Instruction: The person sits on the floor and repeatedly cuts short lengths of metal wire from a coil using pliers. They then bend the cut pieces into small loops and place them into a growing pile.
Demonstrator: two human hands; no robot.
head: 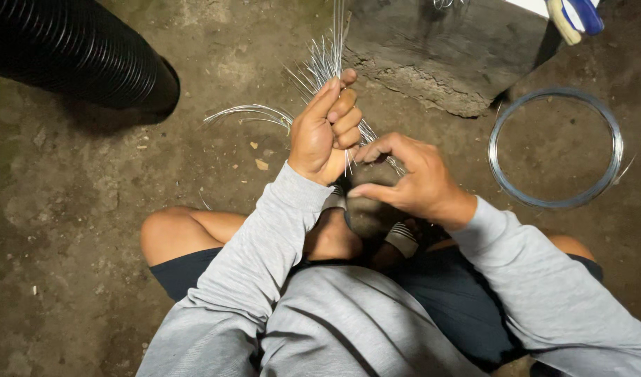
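Observation:
My left hand (325,132) is closed in a fist around a bundle of thin silver wire pieces (322,64), whose ends fan out above the fist. My right hand (408,180) sits just right of it, thumb and fingers pinching the lower ends of the same wires below the fist. More curved wire strands (249,112) lie on the ground to the left of the fist. I sit cross-legged on a dirt floor, knees spread below the hands.
A coil of silver wire (555,147) lies on the ground at right. A rough wooden block (446,49) stands beyond the hands. A black ribbed pipe (76,49) lies at upper left. Blue and cream tool handles (575,15) show at the top right.

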